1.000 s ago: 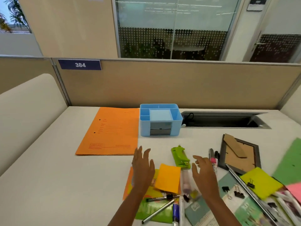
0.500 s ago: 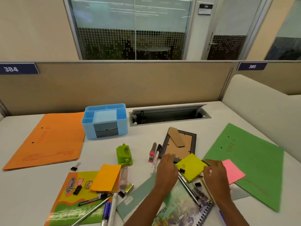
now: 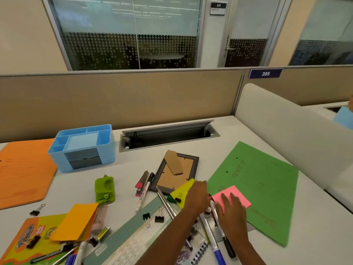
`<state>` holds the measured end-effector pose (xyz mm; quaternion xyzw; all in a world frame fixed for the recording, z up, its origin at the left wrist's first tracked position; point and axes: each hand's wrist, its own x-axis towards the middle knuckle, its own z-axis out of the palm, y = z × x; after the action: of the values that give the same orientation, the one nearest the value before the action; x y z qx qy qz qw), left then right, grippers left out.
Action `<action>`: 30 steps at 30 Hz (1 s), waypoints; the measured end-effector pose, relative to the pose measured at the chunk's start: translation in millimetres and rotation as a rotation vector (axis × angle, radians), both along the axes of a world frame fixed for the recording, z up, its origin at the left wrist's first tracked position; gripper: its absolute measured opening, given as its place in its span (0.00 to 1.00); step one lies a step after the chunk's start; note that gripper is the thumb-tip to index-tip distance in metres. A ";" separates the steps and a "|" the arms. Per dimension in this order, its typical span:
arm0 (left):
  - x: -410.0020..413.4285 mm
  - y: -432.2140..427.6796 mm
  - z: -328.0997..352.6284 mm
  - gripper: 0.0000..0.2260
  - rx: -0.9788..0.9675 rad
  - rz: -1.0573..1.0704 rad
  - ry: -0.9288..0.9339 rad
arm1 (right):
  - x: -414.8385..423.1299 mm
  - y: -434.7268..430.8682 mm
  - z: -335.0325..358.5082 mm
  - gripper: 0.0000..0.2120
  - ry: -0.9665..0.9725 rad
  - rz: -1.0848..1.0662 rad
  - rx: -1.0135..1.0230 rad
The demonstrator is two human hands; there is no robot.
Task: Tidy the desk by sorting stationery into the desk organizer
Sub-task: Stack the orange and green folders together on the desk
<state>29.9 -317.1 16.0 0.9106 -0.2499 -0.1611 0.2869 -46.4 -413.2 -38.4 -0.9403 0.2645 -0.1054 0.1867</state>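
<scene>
The blue desk organizer (image 3: 104, 155) stands at the back left of the desk, with a light blue pad in its top compartment. My left hand (image 3: 197, 198) lies on a yellow sticky pad (image 3: 181, 190) that has a black binder clip on it. Just right of it, my right hand (image 3: 232, 211) rests flat, fingers apart, on a pink sticky pad (image 3: 238, 194) at the edge of the green folder (image 3: 265, 184). Several pens (image 3: 215, 243) lie under and between my wrists. An orange sticky pad (image 3: 76, 221) lies near the left.
Left of my hands lie a photo frame (image 3: 178, 168) face down, markers (image 3: 143, 186), a green punch (image 3: 104, 188), loose binder clips (image 3: 158, 219) and a calendar sheet (image 3: 131, 238). An orange folder (image 3: 23, 173) lies far left. A cable tray (image 3: 168, 135) is open at the back.
The view has swung right. Both hands moved from beside the orange sticky pad over to the yellow and pink sticky pads near the green folder.
</scene>
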 end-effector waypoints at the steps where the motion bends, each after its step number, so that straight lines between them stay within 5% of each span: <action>1: 1.9 -5.0 0.5 0.19 0.020 0.002 -0.010 | 0.0 0.3 -1.7 0.47 0.008 0.003 0.019; 8: 14.6 -29.6 6.5 0.16 0.120 0.048 -0.066 | -1.8 -2.3 -8.4 0.49 -0.128 0.004 0.110; 14: 26.6 -45.0 23.8 0.17 0.161 0.074 -0.170 | -7.9 -2.6 -8.5 0.38 -0.263 0.008 0.113; 20: 27.9 -52.0 44.2 0.14 0.099 0.124 -0.179 | -9.7 -4.1 -6.4 0.21 -0.376 0.132 -0.100; 24: 26.1 -51.3 62.2 0.12 -0.083 0.203 -0.090 | -6.3 -8.8 -8.1 0.43 -0.465 0.229 -0.251; 30: 27.5 -33.8 77.3 0.09 -0.276 0.311 -0.143 | -8.3 -7.6 -4.1 0.31 -0.427 0.240 -0.312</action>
<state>57.4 -350.9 93.3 0.8993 -0.1460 -0.0141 0.4120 -54.7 -420.7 -42.5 -0.9388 0.0866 -0.3174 0.1023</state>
